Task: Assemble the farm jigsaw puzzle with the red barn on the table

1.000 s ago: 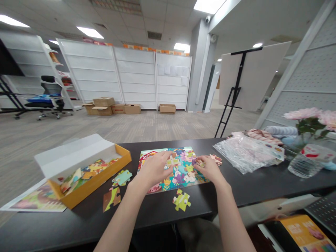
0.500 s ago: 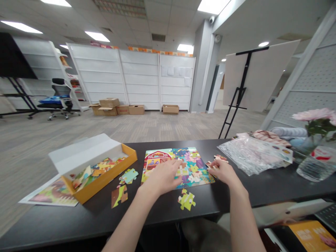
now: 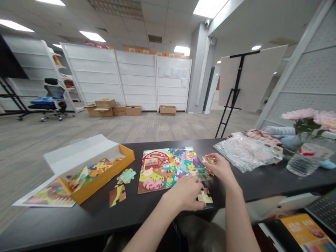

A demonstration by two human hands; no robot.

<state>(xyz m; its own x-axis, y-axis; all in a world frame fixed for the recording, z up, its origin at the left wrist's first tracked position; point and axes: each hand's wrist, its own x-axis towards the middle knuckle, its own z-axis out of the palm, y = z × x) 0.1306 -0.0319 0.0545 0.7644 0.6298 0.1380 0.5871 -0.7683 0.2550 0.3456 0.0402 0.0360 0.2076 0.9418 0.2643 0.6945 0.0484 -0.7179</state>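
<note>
A colourful farm puzzle [image 3: 154, 171] lies on the black table, showing a red barn and a pink pig at its left. My left hand [image 3: 187, 192] reaches over the puzzle's lower right edge, its thumb and fingers around a white and green puzzle piece [image 3: 206, 196]. Beside the puzzle's right edge, my right hand [image 3: 219, 168] pinches a puzzle piece [image 3: 209, 160] with brown and white on it. Loose teal pieces [image 3: 127, 175] and a brown and green piece [image 3: 118, 195] lie left of the puzzle.
An open yellow box [image 3: 105, 178] of puzzle pieces stands at the left, partly over a printed picture sheet [image 3: 48, 196]. Clear plastic bags [image 3: 244, 154] lie at the right, near a ribbed plastic cup [image 3: 301, 162] and pink flowers [image 3: 301, 114].
My left hand has moved right and nearer the table's front edge, uncovering the puzzle's middle. My right hand has lifted a piece slightly. The view has shifted a little.
</note>
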